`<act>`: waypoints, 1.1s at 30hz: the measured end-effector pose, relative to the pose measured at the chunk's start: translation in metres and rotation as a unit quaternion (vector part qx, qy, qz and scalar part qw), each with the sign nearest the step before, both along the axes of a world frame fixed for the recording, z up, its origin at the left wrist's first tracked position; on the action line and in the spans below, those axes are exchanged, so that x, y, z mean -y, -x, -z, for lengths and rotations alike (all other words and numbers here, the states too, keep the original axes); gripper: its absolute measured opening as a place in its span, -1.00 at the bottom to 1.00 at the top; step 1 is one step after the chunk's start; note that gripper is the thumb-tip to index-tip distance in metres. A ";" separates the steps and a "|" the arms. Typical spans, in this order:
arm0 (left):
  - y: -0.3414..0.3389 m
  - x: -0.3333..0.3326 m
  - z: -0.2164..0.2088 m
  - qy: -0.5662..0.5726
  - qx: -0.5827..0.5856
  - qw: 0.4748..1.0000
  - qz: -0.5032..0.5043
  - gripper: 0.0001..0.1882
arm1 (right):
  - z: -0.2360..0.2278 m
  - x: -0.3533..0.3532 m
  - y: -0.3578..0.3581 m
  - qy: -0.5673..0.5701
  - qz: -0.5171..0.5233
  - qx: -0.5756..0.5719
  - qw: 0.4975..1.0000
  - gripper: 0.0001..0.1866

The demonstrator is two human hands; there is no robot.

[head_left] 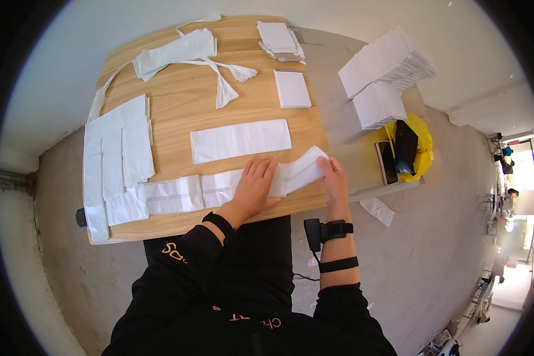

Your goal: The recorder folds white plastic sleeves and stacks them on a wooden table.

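We are working at a wooden table (172, 127). Our left hand (255, 190) is lying flat on a long white plastic strip (222, 183) at the near side, its fingers almost together. Our right hand (335, 178) is pinching the strip's right end between thumb and fingers. A shorter white strip (241, 141) is lying just past it, with white sheets (135, 148) at the left.
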State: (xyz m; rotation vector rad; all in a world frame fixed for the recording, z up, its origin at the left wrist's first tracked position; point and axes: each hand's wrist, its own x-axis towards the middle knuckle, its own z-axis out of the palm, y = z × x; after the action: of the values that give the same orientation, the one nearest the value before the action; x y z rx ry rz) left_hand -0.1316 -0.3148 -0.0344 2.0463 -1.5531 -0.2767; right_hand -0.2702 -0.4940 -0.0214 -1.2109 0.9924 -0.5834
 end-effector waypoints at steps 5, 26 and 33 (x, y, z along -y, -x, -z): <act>-0.001 -0.001 -0.004 0.006 -0.012 1.000 0.013 0.04 | 0.008 0.000 0.002 -0.005 -0.002 0.034 0.999 -0.72; -0.031 -0.063 -0.037 -0.001 -0.674 0.728 -0.125 -0.51 | -0.027 -0.132 -0.047 0.406 -0.212 -0.110 0.882 -0.81; -0.033 -0.067 -0.014 0.034 -0.643 0.749 -0.157 -0.66 | -0.024 -0.113 -0.027 0.375 -0.266 -0.042 0.887 -0.58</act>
State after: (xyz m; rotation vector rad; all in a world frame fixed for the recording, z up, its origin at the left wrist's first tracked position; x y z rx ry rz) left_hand -0.0981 -0.2474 -0.0201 1.3462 -0.3219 -1.1588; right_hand -0.2428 -0.3807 0.0025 -2.1223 0.4426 -0.4810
